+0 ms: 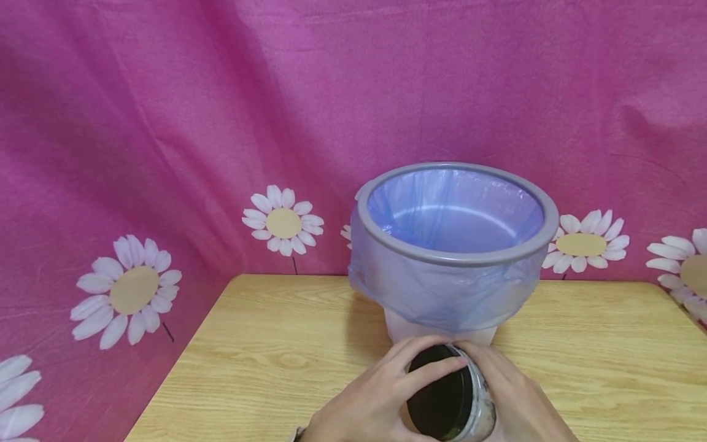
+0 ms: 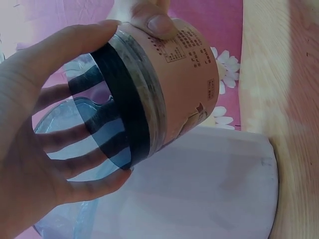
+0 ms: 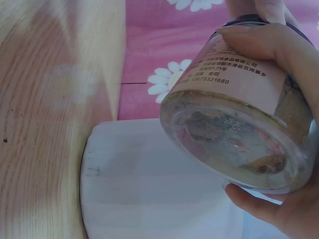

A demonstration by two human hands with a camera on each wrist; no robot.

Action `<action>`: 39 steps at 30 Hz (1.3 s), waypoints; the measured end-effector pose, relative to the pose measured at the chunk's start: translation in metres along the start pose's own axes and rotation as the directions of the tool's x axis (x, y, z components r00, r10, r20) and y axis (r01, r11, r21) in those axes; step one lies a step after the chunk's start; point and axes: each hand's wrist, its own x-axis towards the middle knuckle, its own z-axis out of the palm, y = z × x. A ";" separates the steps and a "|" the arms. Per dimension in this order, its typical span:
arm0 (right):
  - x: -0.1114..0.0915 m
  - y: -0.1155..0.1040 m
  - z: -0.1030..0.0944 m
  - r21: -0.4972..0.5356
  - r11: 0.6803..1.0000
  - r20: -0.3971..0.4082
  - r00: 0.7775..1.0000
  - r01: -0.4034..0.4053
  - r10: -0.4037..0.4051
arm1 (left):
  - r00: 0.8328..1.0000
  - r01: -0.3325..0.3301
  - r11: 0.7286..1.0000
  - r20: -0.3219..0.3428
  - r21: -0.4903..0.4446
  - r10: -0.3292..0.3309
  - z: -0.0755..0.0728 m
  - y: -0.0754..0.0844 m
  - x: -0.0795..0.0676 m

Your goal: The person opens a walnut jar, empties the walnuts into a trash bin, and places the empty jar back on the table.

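A clear jar (image 3: 229, 104) with a paper label printed in dark characters is tilted on its side between both hands, low in the head view. Its black lid (image 1: 436, 393) faces left. My left hand (image 1: 370, 393) grips the lid, fingers and thumb spread round its edge. On the other side my right hand (image 1: 513, 393) holds the jar body, thumb over the label in the right wrist view. Through the clear base (image 3: 229, 139), brownish smears show inside. The left wrist view shows the lid's dark band close against the jar's neck.
Just beyond the hands stands a whitish bin (image 3: 149, 174) with a grey rim (image 1: 458, 258) and a translucent blue bag (image 1: 442, 301) folded over it. Under it is a wood-grain table (image 1: 265, 344). A pink cloth (image 1: 331, 92) with white daisies hangs behind and at the left.
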 end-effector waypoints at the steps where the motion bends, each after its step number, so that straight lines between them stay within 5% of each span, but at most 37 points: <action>1: 0.000 0.000 0.000 -0.001 1.000 0.001 1.000 -0.003 0.003 | 1.000 -0.003 1.000 0.000 0.004 0.003 0.000 0.000 0.000; 8: 0.000 0.000 0.000 0.013 1.000 0.009 1.000 -0.022 0.022 | 1.000 -0.016 1.000 0.020 -0.007 0.016 -0.001 0.001 0.001; 15: 0.001 -0.001 0.000 -0.002 1.000 -0.002 1.000 0.002 -0.002 | 0.999 -0.025 0.997 -0.046 0.079 0.029 0.000 0.001 0.001; 25: 0.001 0.000 0.000 -0.010 1.000 -0.012 1.000 0.012 -0.012 | 1.000 -0.010 1.000 -0.012 0.017 0.010 0.001 0.000 0.000; 31: 0.000 -0.001 -0.001 -0.008 1.000 0.006 1.000 -0.011 0.011 | 0.999 -0.013 0.995 -0.041 0.098 0.017 0.000 0.000 0.000; 39: 0.000 0.001 -0.001 -0.004 1.000 -0.002 1.000 0.004 -0.004 | 1.000 -0.011 0.999 -0.010 0.034 0.012 -0.001 0.000 -0.001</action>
